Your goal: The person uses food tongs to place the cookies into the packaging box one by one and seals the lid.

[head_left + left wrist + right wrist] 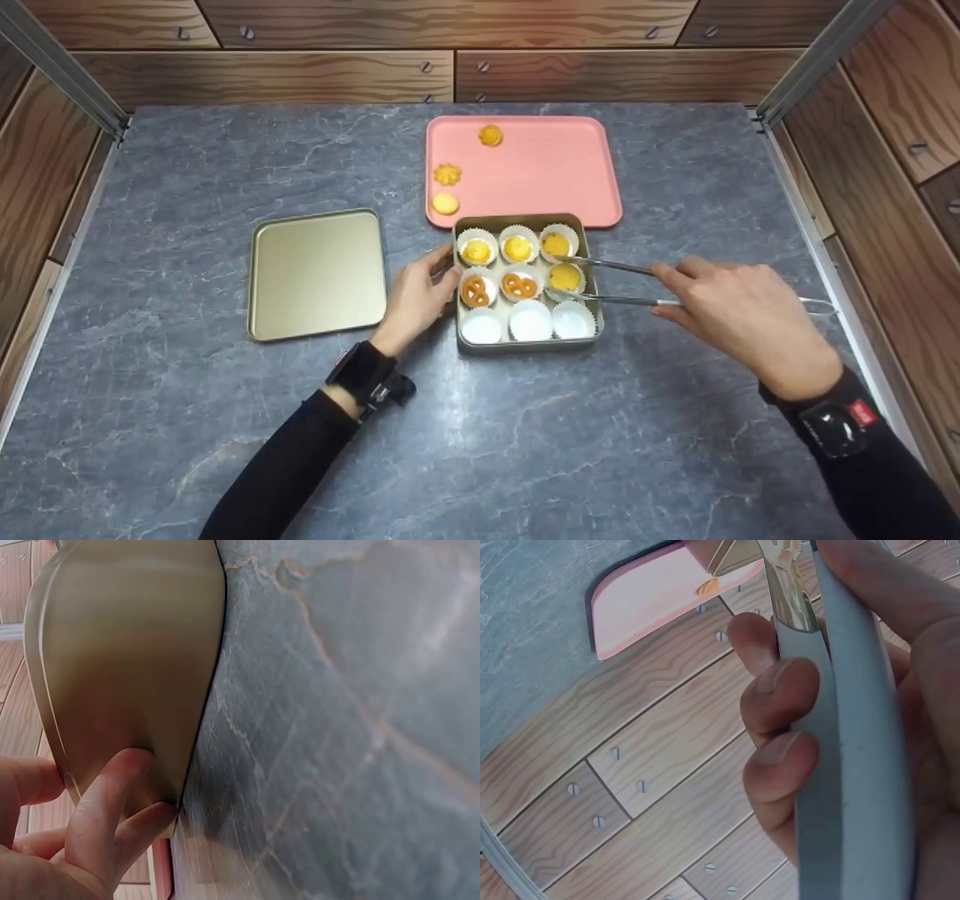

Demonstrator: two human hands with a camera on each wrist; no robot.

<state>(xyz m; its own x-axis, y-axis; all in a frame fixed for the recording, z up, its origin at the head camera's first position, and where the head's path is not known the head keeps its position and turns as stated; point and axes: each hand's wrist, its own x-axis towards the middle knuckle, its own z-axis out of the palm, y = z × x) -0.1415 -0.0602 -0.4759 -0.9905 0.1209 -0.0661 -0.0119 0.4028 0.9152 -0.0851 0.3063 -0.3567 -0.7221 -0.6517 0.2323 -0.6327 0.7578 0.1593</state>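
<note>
A rectangular metal tin [529,346] holds white paper cups in three rows. In the back row sit yellow and golden cookies; the middle row has two pretzels [517,286] and a round golden cookie [565,277] at right. White shows inside the front cups [530,321]. My left hand [421,294] rests against the tin's left side, its fingertips [131,759] touching the wall. Tongs [619,298] are gripped in my right hand [739,319], fingers curled round the handles. Their tips lie on either side of the right-hand golden cookie, over its cup.
Behind the tin, a pink tray [551,172] bears a swirled cookie [490,136], a flower-shaped cookie [447,175] and a smooth round cookie [445,203]. A flat metal lid [319,276] lies left of my left hand. Wood-patterned panels [300,75] border the marbled tabletop [487,450].
</note>
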